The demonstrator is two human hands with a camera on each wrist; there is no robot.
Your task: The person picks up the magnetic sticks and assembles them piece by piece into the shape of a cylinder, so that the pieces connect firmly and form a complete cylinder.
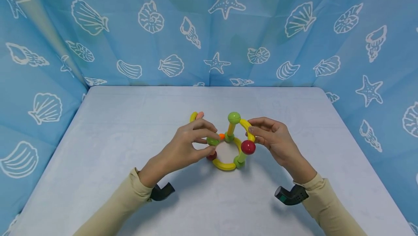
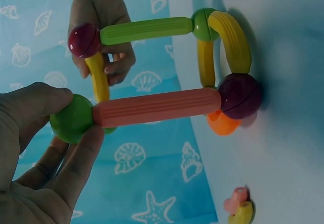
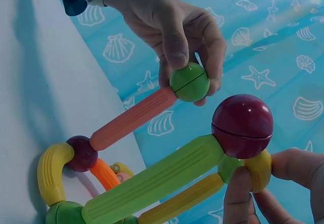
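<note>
A toy frame of coloured balls and ribbed sticks stands on the table. Its base ring joins yellow curved sticks (image 1: 225, 166), an orange curved stick (image 3: 105, 173) and balls. My left hand (image 1: 187, 139) pinches a green ball (image 2: 73, 120) on top of an upright pink stick (image 2: 157, 106), whose foot meets a dark red ball (image 2: 240, 96). Opposite, my right hand (image 1: 274, 138) pinches an upper yellow curved stick (image 3: 260, 169) between a red ball (image 1: 248, 147) and a green ball (image 1: 234, 117). Light green (image 3: 152, 178) and yellow (image 3: 182, 201) uprights stand below those.
Behind the left hand lie a loose yellow piece (image 1: 193, 116) and a pink piece (image 1: 200, 114), partly hidden in the head view. A pale cloth covers the table (image 1: 130, 109). Blue curtains (image 1: 196, 18) with shell prints hang at the back and sides.
</note>
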